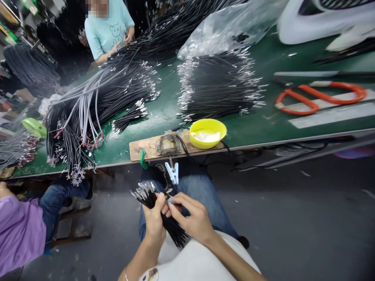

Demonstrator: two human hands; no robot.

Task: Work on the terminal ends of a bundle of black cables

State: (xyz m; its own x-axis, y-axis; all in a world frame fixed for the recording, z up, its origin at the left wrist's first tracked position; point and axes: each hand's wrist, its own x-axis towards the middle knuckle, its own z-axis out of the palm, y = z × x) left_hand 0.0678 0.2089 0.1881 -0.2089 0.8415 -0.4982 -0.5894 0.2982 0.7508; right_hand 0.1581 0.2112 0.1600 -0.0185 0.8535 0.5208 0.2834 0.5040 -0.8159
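A bundle of black cables (pixel 175 231) with pale stripped ends rests above my lap, and my left hand (pixel 154 218) is wrapped round it. Thumb and fingers of my right hand (pixel 193 216) pinch together beside the bundle's upper part, at a single cable end with something small and whitish at the fingertips. Just beyond my hands, a light blue clothespin (pixel 172 172) hangs from a small motor-like device (pixel 168 144) on a wooden board (pixel 140 148). A yellow bowl (pixel 208 132) with white material inside stands at the board's right end.
The green table (pixel 164 105) carries a stack of cut black cables (pixel 219 84), grey cables (pixel 90 97), a plastic bag (pixel 222 27) and orange-handled scissors (pixel 310 97). A green clamp (pixel 143 159) grips the board's edge. One person (pixel 108 31) is across the table, another (pixel 23 230) at left.
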